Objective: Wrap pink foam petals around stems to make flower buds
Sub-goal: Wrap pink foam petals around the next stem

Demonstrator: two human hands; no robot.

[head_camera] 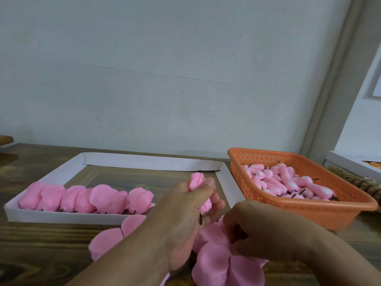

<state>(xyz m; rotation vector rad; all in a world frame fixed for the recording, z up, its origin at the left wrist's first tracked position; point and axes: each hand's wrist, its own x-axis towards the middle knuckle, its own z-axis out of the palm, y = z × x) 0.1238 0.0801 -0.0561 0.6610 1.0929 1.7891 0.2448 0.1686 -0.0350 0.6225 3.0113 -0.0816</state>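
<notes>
Orange basket [309,209] of pink buds sits right of the white tray [61,217], which holds a row of wrapped flowers [88,198]. Near the tray, the left hand [181,219] grips a bud [199,181] upright; the right hand [259,230] pinches loose petals [216,263] on the tabletop [41,244].

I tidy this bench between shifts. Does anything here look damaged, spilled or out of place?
Mostly orderly. One oddity: the white cardboard tray has its far wall flattened outward, with the corners split. Loose pink petals lie on the table under the hands, likely just work in progress.
</notes>
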